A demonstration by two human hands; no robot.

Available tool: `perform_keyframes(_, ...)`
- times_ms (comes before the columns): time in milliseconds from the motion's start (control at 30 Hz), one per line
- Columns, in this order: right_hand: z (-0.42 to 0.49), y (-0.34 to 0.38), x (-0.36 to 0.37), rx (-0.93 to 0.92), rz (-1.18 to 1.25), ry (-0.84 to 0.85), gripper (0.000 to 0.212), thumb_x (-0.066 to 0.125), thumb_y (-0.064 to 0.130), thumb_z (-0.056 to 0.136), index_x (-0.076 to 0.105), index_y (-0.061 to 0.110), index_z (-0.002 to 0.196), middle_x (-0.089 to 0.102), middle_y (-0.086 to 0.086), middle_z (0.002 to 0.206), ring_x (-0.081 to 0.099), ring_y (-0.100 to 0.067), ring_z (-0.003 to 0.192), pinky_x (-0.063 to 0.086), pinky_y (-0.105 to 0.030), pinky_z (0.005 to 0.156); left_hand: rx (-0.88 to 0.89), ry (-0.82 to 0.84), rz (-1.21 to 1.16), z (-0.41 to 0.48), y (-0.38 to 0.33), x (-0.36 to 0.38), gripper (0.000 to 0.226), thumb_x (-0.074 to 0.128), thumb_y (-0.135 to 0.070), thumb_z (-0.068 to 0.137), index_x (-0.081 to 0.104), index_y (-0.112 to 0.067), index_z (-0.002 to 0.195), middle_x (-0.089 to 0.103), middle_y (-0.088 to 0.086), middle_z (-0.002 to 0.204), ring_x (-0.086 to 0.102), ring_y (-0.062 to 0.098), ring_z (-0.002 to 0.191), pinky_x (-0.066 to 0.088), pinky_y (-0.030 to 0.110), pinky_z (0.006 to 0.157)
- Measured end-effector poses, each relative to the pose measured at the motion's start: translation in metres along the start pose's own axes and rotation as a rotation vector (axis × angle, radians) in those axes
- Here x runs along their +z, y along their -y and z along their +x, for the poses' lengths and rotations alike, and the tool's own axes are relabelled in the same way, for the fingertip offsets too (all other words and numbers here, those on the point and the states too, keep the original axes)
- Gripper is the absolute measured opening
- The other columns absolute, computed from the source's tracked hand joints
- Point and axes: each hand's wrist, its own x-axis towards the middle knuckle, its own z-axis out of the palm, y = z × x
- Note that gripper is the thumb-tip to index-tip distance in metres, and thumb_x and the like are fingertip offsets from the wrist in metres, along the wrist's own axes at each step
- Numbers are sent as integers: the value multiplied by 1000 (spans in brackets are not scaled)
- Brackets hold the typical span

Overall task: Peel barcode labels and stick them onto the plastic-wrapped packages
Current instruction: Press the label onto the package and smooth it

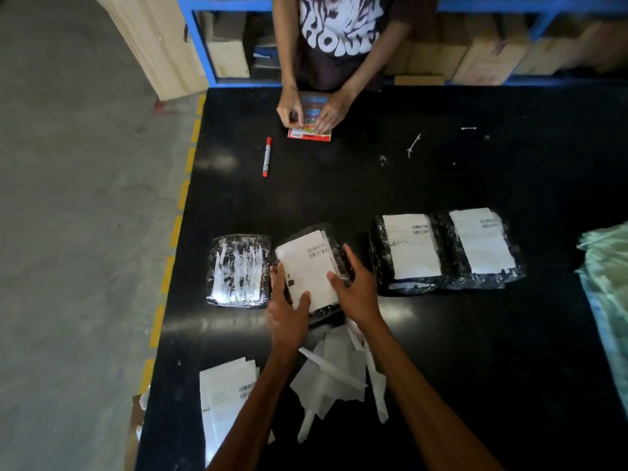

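A plastic-wrapped package point(334, 248) lies at the middle of the black table point(441, 171), with a white barcode label point(307, 266) on top of it. My left hand point(287, 309) presses the label's near left part with its thumb on the paper. My right hand point(356, 290) lies flat on the label's right edge with straight fingers. To the left sits an unlabelled package point(239, 270). Two labelled packages point(411, 253) point(482, 248) lie to the right. A stack of barcode labels point(227, 396) rests at the near left.
Peeled backing strips point(336, 372) are heaped between my forearms. A red marker point(266, 157) lies further out. Another person's hands point(311, 112) work on a colourful sheet at the far edge. A pale green bag point(608, 290) sits at the right. Blue shelving with boxes point(482, 52) stands behind.
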Motion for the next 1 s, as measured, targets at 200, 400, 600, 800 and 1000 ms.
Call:
perform_keyframes(200,-6,40,-64,-150,174,-166,61,72,21,90,49,22,147,63,1,135,60,-9,121,51,-28,103,276,9,-43,-8,-65,-1,86,70,-12,86,25,-32,156,38,-2,159,45,12,140,40,23,112)
perform_keyframes(400,-7,60,-165,-226,257,-303,62,69,21,93,44,22,150,62,11,130,62,-2,115,53,-21,95,519,93,-83,-25,-159,45,83,68,-2,83,30,-18,155,39,2,158,39,15,145,30,19,117)
perform_keyframes(600,10,35,-274,-207,170,-397,65,69,21,92,41,18,151,60,3,136,60,-7,118,53,-22,96,554,225,-18,-48,-215,132,83,72,-5,83,31,-12,154,32,6,159,36,19,145,26,17,114)
perform_keyframes(800,36,-16,-331,-58,134,-361,78,78,24,85,39,21,152,66,-2,132,66,-13,112,57,-38,96,473,314,118,-52,-226,213,86,73,-12,84,27,-11,156,28,8,161,43,25,142,35,32,116)
perform_keyframes(1000,68,-62,-351,41,99,-302,81,82,25,81,41,19,150,63,-4,136,65,-15,116,55,-35,97,396,375,210,-45,-216,262,83,74,-12,84,31,-10,154,33,12,159,30,25,149,29,37,120)
